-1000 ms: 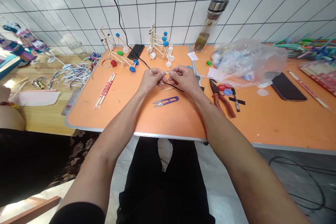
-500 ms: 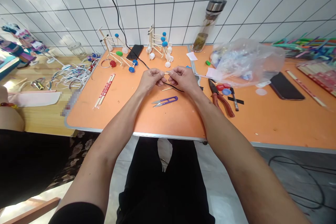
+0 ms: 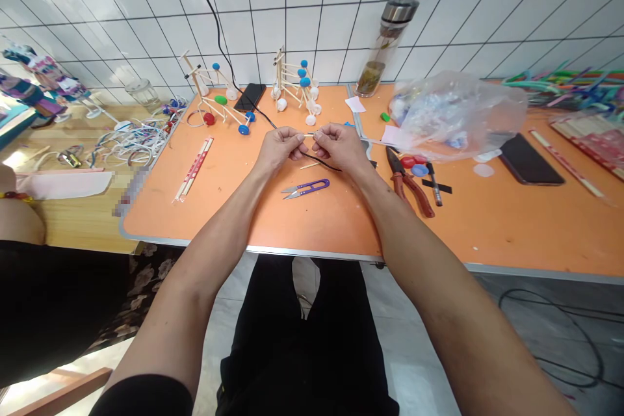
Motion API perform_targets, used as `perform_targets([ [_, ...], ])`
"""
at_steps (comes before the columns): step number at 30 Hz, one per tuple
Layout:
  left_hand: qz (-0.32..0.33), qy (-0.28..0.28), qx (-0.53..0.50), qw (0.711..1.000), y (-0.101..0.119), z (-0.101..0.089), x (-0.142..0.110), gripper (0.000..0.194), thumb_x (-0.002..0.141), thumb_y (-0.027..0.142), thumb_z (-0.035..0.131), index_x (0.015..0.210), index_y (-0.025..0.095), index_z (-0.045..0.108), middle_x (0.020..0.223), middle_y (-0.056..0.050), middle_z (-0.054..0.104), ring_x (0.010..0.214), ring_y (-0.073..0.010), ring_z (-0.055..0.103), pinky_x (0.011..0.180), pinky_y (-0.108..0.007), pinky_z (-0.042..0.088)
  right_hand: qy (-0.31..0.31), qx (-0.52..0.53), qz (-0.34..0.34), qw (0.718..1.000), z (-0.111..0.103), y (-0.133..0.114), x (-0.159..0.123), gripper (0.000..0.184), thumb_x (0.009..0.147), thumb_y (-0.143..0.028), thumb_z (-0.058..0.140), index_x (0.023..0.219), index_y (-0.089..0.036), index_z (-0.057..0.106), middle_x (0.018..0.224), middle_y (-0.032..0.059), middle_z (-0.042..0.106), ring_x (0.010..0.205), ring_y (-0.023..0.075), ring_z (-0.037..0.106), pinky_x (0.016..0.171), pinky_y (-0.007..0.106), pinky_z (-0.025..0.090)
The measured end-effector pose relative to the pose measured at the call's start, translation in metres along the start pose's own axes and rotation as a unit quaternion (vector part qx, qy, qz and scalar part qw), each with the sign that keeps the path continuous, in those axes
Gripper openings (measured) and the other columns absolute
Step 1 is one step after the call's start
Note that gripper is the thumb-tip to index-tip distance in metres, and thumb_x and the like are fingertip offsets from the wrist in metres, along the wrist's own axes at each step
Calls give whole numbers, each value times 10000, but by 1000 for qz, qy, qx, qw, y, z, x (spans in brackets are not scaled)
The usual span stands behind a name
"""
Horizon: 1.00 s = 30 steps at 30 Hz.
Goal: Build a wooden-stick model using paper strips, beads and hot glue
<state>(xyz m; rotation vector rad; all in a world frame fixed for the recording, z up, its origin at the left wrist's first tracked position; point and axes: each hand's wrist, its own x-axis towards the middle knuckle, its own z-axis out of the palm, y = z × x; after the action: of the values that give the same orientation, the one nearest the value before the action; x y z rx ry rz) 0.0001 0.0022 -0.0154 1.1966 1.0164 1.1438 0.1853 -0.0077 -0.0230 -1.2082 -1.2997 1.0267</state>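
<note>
My left hand (image 3: 281, 145) and my right hand (image 3: 342, 145) are close together over the orange table (image 3: 219, 214), thumbs and fingers pinched. Between the fingertips runs a thin pale wooden stick (image 3: 309, 136), dark near its right end; both hands grip it. A black cord (image 3: 319, 160) passes under the hands, and I cannot tell whether the fingers touch it. Another short stick (image 3: 308, 166) lies on the table just below them. Purple thread snips (image 3: 307, 189) rest nearer the table's front edge, blades pointing left.
Two stick models with coloured balls, one (image 3: 219, 101) at left and one (image 3: 295, 81) behind my hands, stand near the wall. Pliers (image 3: 412, 183), a plastic bag (image 3: 453, 110), a glass bottle (image 3: 383, 52) and a phone (image 3: 530, 160) are at right. Another person sits at left.
</note>
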Motion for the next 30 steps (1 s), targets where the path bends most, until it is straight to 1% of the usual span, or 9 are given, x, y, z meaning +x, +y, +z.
perform_targets([
  [5, -2, 4, 4, 1000, 3, 1, -2, 297, 975, 199, 954, 802, 167, 714, 663, -6, 797, 483, -69, 633, 538, -186, 494, -4, 3, -6, 1000, -1, 1, 0, 283, 1051, -236, 915, 841, -220, 726, 728, -12, 803, 553, 83, 662, 534, 161, 512],
  [9, 4, 7, -4, 1000, 4, 1, -1, 216, 963, 173, 957, 917, 172, 746, 664, 16, 793, 492, -82, 655, 550, -195, 503, -4, 3, 0, 1000, -1, -1, 0, 329, 1029, -308, 964, 824, -217, 724, 735, -8, 802, 566, 88, 674, 549, 165, 531],
  [14, 19, 6, 8, 1000, 4, 0, -1, 294, 993, 155, 920, 799, 173, 699, 641, 3, 779, 477, -78, 625, 534, -202, 483, -2, -3, 10, 1000, -2, -5, -2, 307, 1079, -223, 889, 810, -204, 742, 722, -3, 798, 560, 84, 672, 549, 164, 531],
  [18, 22, 4, 12, 1000, 4, 0, -2, 303, 978, 209, 959, 809, 177, 710, 647, 6, 786, 483, -75, 627, 536, -195, 488, -3, 1, 7, 1000, -2, -7, -3, 310, 1060, -256, 919, 804, -207, 750, 725, 0, 807, 561, 89, 671, 553, 168, 539],
  [22, 37, 7, 4, 999, 4, -1, -2, 310, 1000, 258, 958, 815, 178, 723, 651, 1, 786, 489, -76, 636, 534, -197, 494, 1, 1, 3, 1000, 1, -7, -3, 327, 1075, -194, 870, 781, -210, 729, 708, -4, 793, 545, 81, 652, 543, 165, 519],
  [25, 40, 8, 9, 999, 2, -3, -1, 347, 984, 303, 985, 804, 181, 715, 646, 1, 784, 480, -71, 627, 527, -191, 485, -1, 5, -2, 1000, 2, -7, -4, 344, 1060, -224, 892, 770, -216, 707, 707, -2, 789, 548, 84, 647, 538, 169, 513],
  [27, 39, 8, 13, 999, 2, -3, -1, 363, 977, 315, 993, 798, 184, 706, 645, 0, 788, 475, -70, 621, 519, -188, 480, -5, 6, -10, 1000, 2, -8, -5, 314, 1052, -238, 896, 798, -222, 712, 721, -4, 795, 548, 88, 645, 531, 174, 509],
  [30, 33, 11, 13, 999, 2, -2, 0, 375, 989, 290, 979, 775, 182, 691, 625, 2, 775, 458, -65, 606, 506, -185, 465, -13, 6, -21, 1000, 2, -9, -6, 206, 1037, -178, 871, 888, -231, 739, 753, -21, 807, 541, 89, 643, 526, 182, 502],
])
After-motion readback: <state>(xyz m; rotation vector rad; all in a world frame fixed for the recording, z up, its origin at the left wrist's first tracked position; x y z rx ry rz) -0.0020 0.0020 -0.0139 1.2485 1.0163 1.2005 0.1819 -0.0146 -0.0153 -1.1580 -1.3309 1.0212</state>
